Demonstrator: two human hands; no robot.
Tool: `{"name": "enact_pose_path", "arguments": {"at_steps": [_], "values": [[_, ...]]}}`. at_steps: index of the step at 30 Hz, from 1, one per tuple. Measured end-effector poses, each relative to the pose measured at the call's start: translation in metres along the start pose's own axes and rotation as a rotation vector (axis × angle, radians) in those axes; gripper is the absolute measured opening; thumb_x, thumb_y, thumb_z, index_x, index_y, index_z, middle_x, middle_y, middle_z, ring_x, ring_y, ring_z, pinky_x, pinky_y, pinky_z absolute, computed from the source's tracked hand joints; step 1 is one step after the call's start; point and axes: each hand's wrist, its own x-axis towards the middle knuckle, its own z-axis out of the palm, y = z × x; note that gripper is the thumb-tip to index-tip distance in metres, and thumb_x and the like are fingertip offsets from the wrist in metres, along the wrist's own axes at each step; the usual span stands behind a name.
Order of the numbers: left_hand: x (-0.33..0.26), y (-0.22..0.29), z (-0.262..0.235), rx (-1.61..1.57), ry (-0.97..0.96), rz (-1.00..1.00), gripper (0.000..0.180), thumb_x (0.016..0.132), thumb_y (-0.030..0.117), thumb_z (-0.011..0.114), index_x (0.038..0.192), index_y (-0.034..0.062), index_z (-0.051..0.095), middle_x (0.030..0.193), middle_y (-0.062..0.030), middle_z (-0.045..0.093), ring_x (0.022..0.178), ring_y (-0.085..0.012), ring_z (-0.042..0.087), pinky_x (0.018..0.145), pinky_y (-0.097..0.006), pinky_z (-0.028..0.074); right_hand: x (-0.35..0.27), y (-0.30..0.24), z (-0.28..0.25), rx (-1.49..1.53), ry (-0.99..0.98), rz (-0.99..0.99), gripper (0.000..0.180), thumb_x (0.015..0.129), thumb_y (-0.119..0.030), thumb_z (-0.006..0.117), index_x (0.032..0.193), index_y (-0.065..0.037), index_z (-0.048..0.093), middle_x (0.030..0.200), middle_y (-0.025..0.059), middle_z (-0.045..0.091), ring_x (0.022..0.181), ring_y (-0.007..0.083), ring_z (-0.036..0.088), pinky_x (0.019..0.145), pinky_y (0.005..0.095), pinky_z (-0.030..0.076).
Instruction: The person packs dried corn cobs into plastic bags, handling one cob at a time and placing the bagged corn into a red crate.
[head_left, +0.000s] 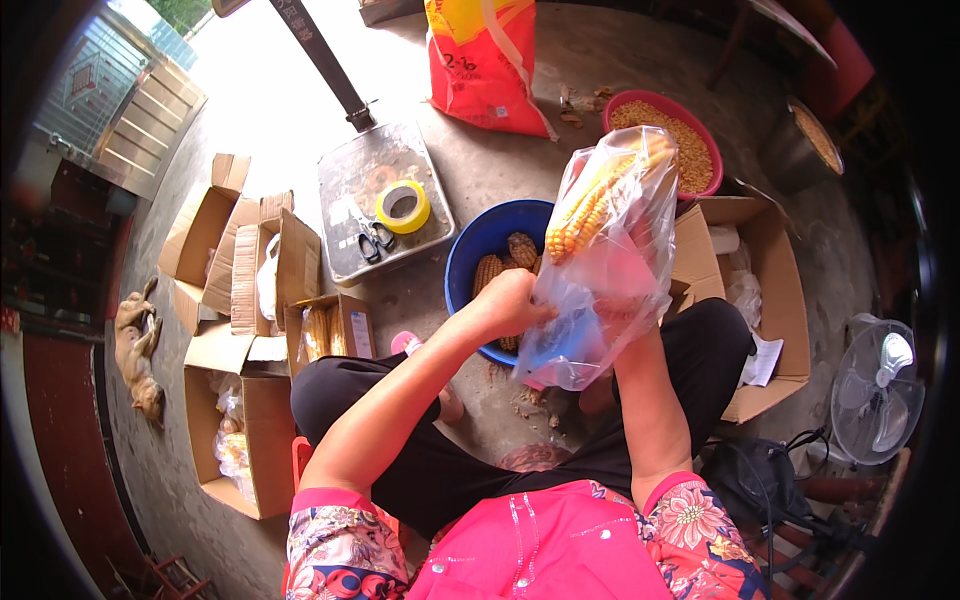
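A clear plastic bag (570, 345) with yellow corn cobs (590, 212) in its upper part is held up in front of me. My left hand (508, 304) is closed, its fingers pinching the bag's left edge near the lower, loose end. Behind the film, my right hand (630, 290) grips the bag on its right side; its fingers show only dimly through the plastic. Just below the bag stands a blue basin (466, 250) with several brownish cobs (488, 270) in it, partly hidden by the bag and my left hand.
Left are open cardboard boxes (268, 440) with bagged corn, and a lying dog (138, 350). A platform scale (350, 185) carries yellow tape (403, 206) and scissors (372, 245). Around stand a red sack (482, 75), a pink basin of kernels (717, 150), a box (790, 310) and a fan (880, 395).
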Motion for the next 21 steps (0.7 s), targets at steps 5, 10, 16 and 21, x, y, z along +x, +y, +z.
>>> {"name": "enact_pose_path", "arguments": {"at_steps": [5, 10, 16, 21], "values": [[-0.007, 0.01, -0.019, 0.304, -0.035, 0.02, 0.03, 0.071, 0.018, 0.061, 0.1, 0.0097, 0.062, 0.092, -0.0175, 0.063, 0.089, -0.0353, 0.06, 0.079, -0.041, 0.048, -0.002, -0.011, 0.009, 0.02, 0.047, 0.069, 0.053, 0.083, -0.019, 0.065, 0.128, -0.006, 0.041, 0.119, 0.0086, 0.051, 0.107, 0.019, 0.052, 0.09, 0.0339, 0.045], [-0.004, 0.013, -0.084, -0.192, 0.713, 0.17, 0.038, 0.082, -0.007, 0.041, 0.112, 0.006, 0.059, 0.091, -0.006, 0.063, 0.085, -0.0115, 0.059, 0.072, -0.021, 0.047, 0.004, -0.003, 0.001, -0.025, 0.123, 0.217, 0.062, 0.08, -0.02, 0.069, 0.131, -0.007, 0.036, 0.118, 0.0086, 0.05, 0.107, 0.0187, 0.051, 0.089, 0.0328, 0.045], [-0.023, 0.072, -0.087, 0.224, 0.822, 0.61, 0.048, 0.073, 0.025, 0.071, 0.117, 0.0117, 0.058, 0.117, -0.0124, 0.054, 0.116, -0.0294, 0.044, 0.097, -0.039, 0.035, -0.009, 0.03, 0.017, -0.285, -0.078, 0.203, 0.07, 0.082, -0.014, 0.066, 0.138, -0.011, 0.025, 0.122, 0.0081, 0.046, 0.109, 0.0188, 0.048, 0.092, 0.0322, 0.044], [-0.018, 0.068, -0.073, 0.67, 0.654, 0.587, 0.027, 0.066, 0.025, 0.071, 0.091, 0.0158, 0.068, 0.115, -0.0055, 0.055, 0.122, -0.0265, 0.041, 0.105, -0.05, 0.022, -0.017, 0.068, 0.0, -0.561, -0.286, 0.027, 0.06, 0.085, -0.011, 0.058, 0.137, -0.007, 0.027, 0.129, 0.0112, 0.041, 0.115, 0.0232, 0.046, 0.094, 0.0352, 0.042]]}}
